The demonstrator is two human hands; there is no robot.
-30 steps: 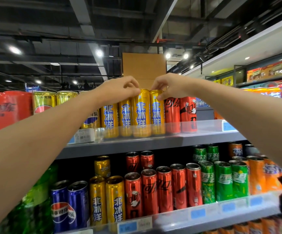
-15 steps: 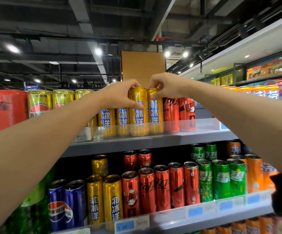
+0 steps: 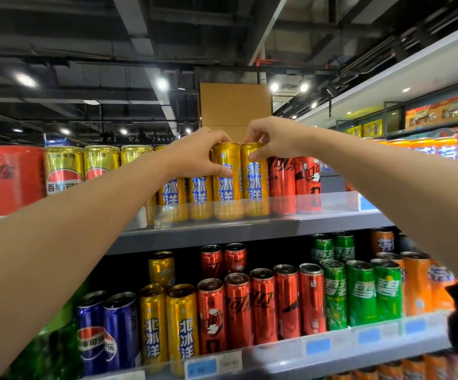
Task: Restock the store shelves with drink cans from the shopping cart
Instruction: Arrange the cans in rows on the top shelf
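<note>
Top shelf (image 3: 249, 229), far left: I see red cans (image 3: 5, 179), then a row of gold-and-red cans (image 3: 82, 168), all upright behind the clear front lip.

My left hand (image 3: 197, 157) is up at the top shelf, fingers and thumb curled round the upper part of a gold can (image 3: 226, 182), thumb across its front. That can stands upright on the shelf, touching more gold cans on its left.

Just beside it, my right hand (image 3: 274, 138) pinches the top rim of a second gold can (image 3: 255, 185), thumb on the near face, fingertips over the lid. Both cans stand side by side, touching.

Right of them: two red cola cans (image 3: 293, 185).

Lower shelf (image 3: 332, 355), left to right: blue cans (image 3: 107, 333), gold, red, green cans (image 3: 362, 292), orange cans (image 3: 417, 283).
</note>
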